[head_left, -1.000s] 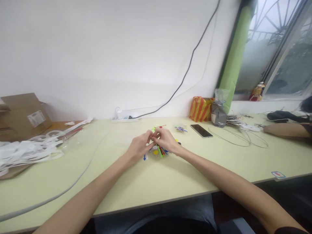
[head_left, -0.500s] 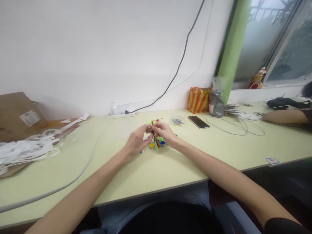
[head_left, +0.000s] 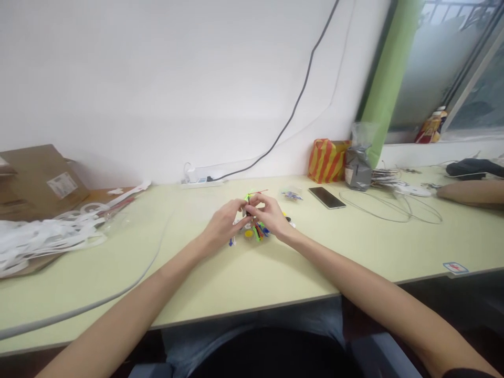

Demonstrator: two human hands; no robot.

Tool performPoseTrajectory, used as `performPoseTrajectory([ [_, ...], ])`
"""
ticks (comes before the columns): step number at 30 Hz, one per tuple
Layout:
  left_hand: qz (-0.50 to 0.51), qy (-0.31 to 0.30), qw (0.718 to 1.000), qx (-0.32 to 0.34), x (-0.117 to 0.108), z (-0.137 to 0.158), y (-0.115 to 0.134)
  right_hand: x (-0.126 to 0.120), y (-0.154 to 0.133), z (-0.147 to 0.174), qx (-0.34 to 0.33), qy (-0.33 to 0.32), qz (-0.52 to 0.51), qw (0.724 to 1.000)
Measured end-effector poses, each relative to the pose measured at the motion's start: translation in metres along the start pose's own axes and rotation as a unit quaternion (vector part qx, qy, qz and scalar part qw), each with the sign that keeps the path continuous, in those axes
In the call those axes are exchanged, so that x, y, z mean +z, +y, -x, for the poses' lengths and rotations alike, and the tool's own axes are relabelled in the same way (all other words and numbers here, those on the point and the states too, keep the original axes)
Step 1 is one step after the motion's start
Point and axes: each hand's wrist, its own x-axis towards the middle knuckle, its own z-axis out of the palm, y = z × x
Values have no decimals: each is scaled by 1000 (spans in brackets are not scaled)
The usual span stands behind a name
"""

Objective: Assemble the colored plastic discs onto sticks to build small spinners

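Note:
My left hand (head_left: 222, 226) and my right hand (head_left: 272, 216) meet over the table, fingertips pinched around a small black piece (head_left: 248, 212). Its exact kind is too small to make out, and the fingers cover part of it. Directly beneath and in front of the hands lies a little heap of coloured plastic parts (head_left: 258, 232) in yellow, green, red and blue. A thin red stick (head_left: 260, 191) shows just behind the fingers. Near my left wrist lies a small blue arrow-shaped part (head_left: 230, 242).
A phone (head_left: 326, 198) and a clear bag of small parts (head_left: 292, 195) lie to the right. Behind stand a striped bag (head_left: 326, 161) and a grey pouch (head_left: 357, 170). White strips (head_left: 43, 239) and a cardboard box (head_left: 47, 176) fill the left. Another person's forearm (head_left: 472, 193) rests far right.
The view has shifted slightly to the left. My hands stay together, and the long dark piece that stood upright between them now shows less below the fingers.

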Motion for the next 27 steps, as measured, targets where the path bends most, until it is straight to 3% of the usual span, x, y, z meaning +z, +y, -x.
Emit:
performPoseTrajectory([
  [8, 31, -58, 997, -32, -7, 0, 4, -3, -8, 2, 37, -36, -3, 999],
  [14, 37, -77, 996, -33, -9, -2, 8, -10, -23, 0, 45, -128, 6, 991],
  [19, 23, -67, 997, 1, -11, -5, 13, -15, -29, -2, 61, -156, -32, 985],
  [24, -2, -38, 999, -2, -14, -1, 8, -28, -34, -1, 97, -245, -44, 964],
  [27, -4, -4, 1000, -5, -19, -2, -1, -35, -33, -2, 86, -208, -25, 974],
])
